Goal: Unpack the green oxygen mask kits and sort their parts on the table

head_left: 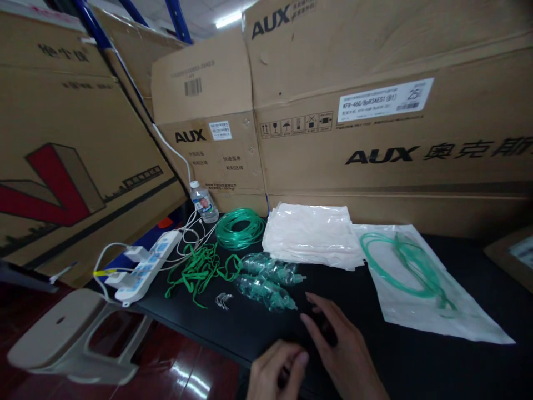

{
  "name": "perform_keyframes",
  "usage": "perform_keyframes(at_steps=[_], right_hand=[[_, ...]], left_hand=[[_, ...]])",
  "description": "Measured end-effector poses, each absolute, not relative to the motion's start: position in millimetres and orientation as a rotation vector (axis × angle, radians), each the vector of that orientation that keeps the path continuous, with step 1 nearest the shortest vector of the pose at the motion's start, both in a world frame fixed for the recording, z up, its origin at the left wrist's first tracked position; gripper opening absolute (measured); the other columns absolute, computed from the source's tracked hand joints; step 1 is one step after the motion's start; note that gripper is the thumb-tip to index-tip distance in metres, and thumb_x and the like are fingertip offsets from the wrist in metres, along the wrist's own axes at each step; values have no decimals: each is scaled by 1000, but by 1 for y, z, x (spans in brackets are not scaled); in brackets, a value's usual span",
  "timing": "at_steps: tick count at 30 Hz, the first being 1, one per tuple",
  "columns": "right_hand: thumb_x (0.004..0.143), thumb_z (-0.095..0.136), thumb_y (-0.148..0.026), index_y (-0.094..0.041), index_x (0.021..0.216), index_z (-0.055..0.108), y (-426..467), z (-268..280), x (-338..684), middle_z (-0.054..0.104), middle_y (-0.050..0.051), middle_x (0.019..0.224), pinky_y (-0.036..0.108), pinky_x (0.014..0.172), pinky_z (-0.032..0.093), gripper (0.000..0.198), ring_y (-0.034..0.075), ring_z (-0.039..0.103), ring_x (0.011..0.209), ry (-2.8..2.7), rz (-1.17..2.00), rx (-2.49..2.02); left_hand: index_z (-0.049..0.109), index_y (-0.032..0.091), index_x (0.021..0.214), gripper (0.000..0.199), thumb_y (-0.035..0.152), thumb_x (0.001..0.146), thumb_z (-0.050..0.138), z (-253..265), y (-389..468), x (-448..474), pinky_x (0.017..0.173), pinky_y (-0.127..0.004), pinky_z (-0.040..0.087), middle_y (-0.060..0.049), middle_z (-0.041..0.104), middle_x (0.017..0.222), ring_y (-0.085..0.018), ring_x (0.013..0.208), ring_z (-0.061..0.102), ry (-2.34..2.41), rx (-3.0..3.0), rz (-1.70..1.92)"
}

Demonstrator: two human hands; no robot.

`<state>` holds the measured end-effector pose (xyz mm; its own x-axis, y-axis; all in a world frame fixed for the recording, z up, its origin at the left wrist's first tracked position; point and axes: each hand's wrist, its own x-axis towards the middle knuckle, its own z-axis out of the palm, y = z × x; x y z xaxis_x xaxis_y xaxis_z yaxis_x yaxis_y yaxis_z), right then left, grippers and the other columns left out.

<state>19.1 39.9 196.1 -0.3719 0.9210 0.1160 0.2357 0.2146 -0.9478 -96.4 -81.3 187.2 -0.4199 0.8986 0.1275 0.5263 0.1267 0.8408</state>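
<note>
At the near edge of the black table is my left hand point(277, 371), its fingers curled in and the thumb tip by the forefinger; whether anything is between them is hidden. My right hand point(339, 339) is held open beside it, thumb and forefinger apart, with nothing visible in it. Just beyond its fingertips lie clear green plastic pieces, which look like oxygen mask parts: a nearer one point(266, 293) and a farther one point(272, 269). Left of them are a tangle of green elastic straps point(195, 272) and several small, thin silvery strips point(224, 301).
Behind are a coil of green tubing point(239, 229), a stack of white plastic bags point(312, 233) and a water bottle point(204, 203). Green tubing fills a bag point(400, 311) at right. A power strip point(147, 269) with cables is left. Large cardboard boxes point(375, 139) wall the back; a stool point(62, 328) stands below.
</note>
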Motion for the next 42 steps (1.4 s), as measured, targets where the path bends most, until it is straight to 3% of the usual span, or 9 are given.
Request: perform_keyframes(at_steps=[3,9,16,22,27,33,36,39,42], right_hand=[[82,72,-35,-26,122,74,39,194,-22,74,9,123,49,103,53,41,32,68,116,-1840,1161,-957],[89,66,-31,-23,117,71,40,187,-34,75,9,116,43,94,57,30,27,72,105,-1854,1259,-892],[89,65,-30,-24,115,69,41,182,-22,73,8,123,40,101,55,28,26,69,115,-1829,1272,-848],[91,67,-39,-26,117,67,34,180,-20,73,7,121,37,100,57,29,25,70,113,-1685,1335,-848],[86,75,-50,-29,128,63,29,186,-9,69,6,135,33,101,56,49,26,66,124,-1395,1585,-940],[83,72,-64,-27,133,65,22,178,22,74,10,128,46,115,43,62,34,64,127,-1211,1897,-1086],[84,71,-64,-26,134,65,20,178,29,75,11,125,48,115,42,63,35,67,122,-1205,1936,-1058],[86,71,-61,-26,130,68,20,186,29,76,11,124,44,113,45,57,33,68,120,-1249,1974,-1023],[86,71,-61,-25,125,71,21,193,28,77,11,119,40,107,51,53,32,71,113,-1246,1977,-1005]], left_hand=[[76,21,98,46,60,99,53,198,-80,-120,56,-22,53,-3,71,75,-15,60,65,2211,1063,1419],[74,18,104,53,64,98,49,215,-66,-132,54,-23,54,-3,70,78,-15,57,64,2194,873,1561],[71,18,105,45,59,98,54,203,-65,-137,49,-21,53,-1,67,75,-13,54,62,2091,869,1525],[70,18,109,42,55,100,53,196,-63,-143,46,-22,54,-3,65,82,-14,57,62,2061,906,1504],[71,20,110,38,51,102,50,198,-65,-140,46,-22,54,-2,64,79,-15,59,62,2106,945,1468],[71,24,111,17,33,99,65,211,-101,-200,88,-39,56,-5,70,97,-24,95,66,2397,1623,1249],[66,25,125,33,32,94,72,223,-113,-246,106,-49,48,-10,66,126,-29,121,59,2392,1910,908],[59,26,138,48,35,93,73,234,-112,-276,114,-51,43,-9,61,139,-29,132,54,2244,2074,573],[61,27,137,42,38,97,68,240,-105,-287,111,-47,47,-7,64,135,-25,126,59,2153,2104,392]])
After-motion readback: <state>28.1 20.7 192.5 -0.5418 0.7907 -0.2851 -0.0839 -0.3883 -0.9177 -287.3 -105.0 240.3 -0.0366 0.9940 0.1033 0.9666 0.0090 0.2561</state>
